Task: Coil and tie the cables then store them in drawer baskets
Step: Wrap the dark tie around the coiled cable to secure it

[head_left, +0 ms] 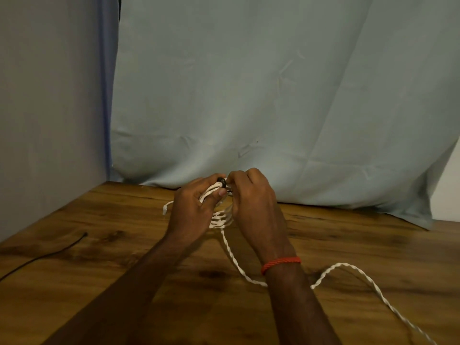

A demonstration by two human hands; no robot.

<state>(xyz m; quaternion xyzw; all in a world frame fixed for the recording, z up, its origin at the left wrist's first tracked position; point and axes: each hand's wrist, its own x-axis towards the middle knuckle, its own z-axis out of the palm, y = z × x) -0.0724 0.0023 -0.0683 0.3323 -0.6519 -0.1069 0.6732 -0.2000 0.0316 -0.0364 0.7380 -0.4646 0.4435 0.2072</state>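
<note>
Two hands, one left hand (191,210) and one right hand (254,202), above one wooden surface (373,245). Two cables: one white twisted cable (234,257), one thin black cable (49,253). One small black band (222,182), one red thread bracelet (281,263), one pale cloth backdrop (249,95).

Improvised indoor work corner; wood-grain table (99,282); pale blue cloth backdrop (249,95); plain wall (49,95).

Dim, warm, muted overall. Cloth (249,95) behind the grip the brightest area, evenly lit, creases faint. Soft sheen on table (361,245) right of the grip, darker tone nearer than the grip. Cable (234,257) pale against it. Fine detail at the grip soft. Wide-angle bowing toward edges.
</note>
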